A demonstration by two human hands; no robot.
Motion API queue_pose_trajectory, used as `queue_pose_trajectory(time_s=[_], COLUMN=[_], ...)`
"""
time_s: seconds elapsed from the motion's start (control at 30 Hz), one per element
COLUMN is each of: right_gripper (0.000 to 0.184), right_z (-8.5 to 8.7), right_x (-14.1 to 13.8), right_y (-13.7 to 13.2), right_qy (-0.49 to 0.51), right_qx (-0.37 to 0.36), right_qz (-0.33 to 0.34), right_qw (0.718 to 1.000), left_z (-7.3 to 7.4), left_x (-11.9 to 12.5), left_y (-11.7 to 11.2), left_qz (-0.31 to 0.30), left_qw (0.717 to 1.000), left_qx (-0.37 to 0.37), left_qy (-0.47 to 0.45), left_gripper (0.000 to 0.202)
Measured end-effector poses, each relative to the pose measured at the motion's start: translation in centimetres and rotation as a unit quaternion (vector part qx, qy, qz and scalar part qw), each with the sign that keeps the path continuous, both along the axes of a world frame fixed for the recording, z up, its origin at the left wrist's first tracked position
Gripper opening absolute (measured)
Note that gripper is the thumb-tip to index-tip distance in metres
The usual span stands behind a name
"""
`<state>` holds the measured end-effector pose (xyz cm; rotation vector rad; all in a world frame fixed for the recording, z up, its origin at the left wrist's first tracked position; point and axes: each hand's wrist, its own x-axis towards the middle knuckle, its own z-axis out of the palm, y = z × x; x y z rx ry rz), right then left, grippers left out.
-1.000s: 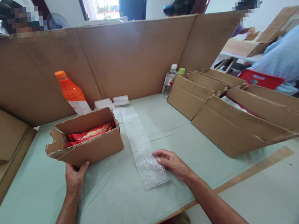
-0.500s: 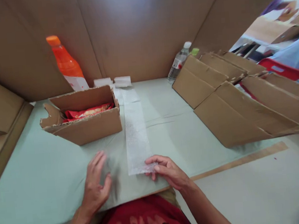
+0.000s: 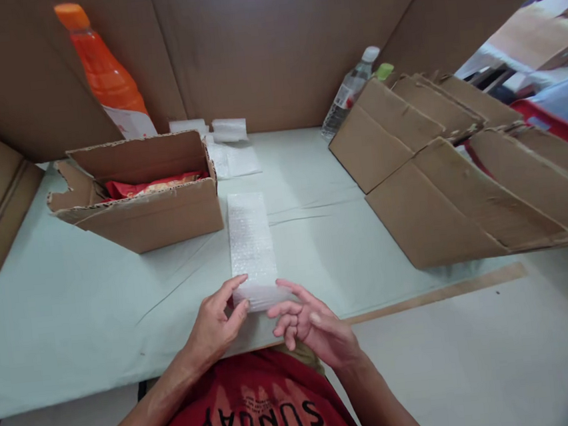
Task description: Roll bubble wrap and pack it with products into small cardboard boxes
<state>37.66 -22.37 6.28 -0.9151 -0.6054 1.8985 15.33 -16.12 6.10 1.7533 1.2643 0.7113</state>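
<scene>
A strip of bubble wrap [image 3: 250, 236] lies lengthwise on the pale green tabletop in front of me, its near end folded over. At the left corner of that fold, my left hand [image 3: 218, 320] has the strip between thumb and index finger. My right hand [image 3: 314, 320] is at the fold's right side with fingers spread and palm partly turned up. Its index fingertip is close to the strip's edge; whether it touches I cannot tell. More bubble wrap pieces [image 3: 233, 157] lie beyond the strip, one of them rolled up.
An open cardboard box [image 3: 164, 218] holding red packets stands at left, with an orange bottle [image 3: 107, 76] behind. At right are cardboard boxes [image 3: 429, 206], a clear bottle [image 3: 350, 93] and a green cap [image 3: 383, 71]. Brown tape [image 3: 437, 295] runs along the table's front edge.
The strip has come toward me, apart from the pieces behind it, and its near end is now folded. My left hand has moved right onto it; my right hand has opened.
</scene>
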Motion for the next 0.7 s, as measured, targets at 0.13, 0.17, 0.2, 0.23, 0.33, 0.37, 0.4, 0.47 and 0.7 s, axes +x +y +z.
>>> queue_pose_trajectory(time_s=[0.13,0.17,0.2,0.23,0.33,0.37,0.4,0.47,0.7], right_gripper=[0.066,0.053,0.041,0.033,0.039,0.045,0.049,0.049,0.03], right_z=[-0.4,-0.5,-0.7,-0.8,-1.5,-1.9,-2.3,-3.0,-2.8], right_x=[0.3,0.2,0.0,-0.3,-1.1,-1.4,-1.7,-2.0,-2.0], right_y=[-1.1,-1.2,-1.3,-1.2,-0.4,-0.1,0.3,1.1,2.1], right_qy=[-0.147,-0.2,-0.258,-0.319,-0.49,-0.533,-0.568,-0.612,-0.646], right_qx=[0.092,0.129,0.172,0.22,0.349,0.373,0.384,0.385,0.406], right_qz=[-0.088,-0.1,-0.104,-0.103,-0.063,-0.04,-0.018,0.017,0.013], right_qw=[0.981,0.966,0.945,0.916,0.796,0.758,0.728,0.691,0.646], left_z=[-0.6,-0.8,-1.0,-1.1,-1.5,-1.6,-1.7,-1.8,-0.7], left_x=[0.1,0.1,0.2,0.3,0.7,0.8,0.9,0.8,-1.3], left_y=[0.5,0.7,1.0,1.2,1.7,1.8,1.8,1.7,-0.6], left_qz=[0.047,0.055,0.059,0.061,0.058,0.058,0.061,0.077,-0.048], left_qw=[0.998,0.997,0.995,0.993,0.985,0.983,0.98,0.977,0.957], left_qx=[-0.024,-0.02,-0.013,-0.005,0.023,0.033,0.047,0.085,0.268], left_qy=[0.041,0.059,0.079,0.101,0.159,0.172,0.181,0.177,0.098], left_gripper=[0.058,0.062,0.064,0.066,0.066,0.066,0.066,0.065,0.049])
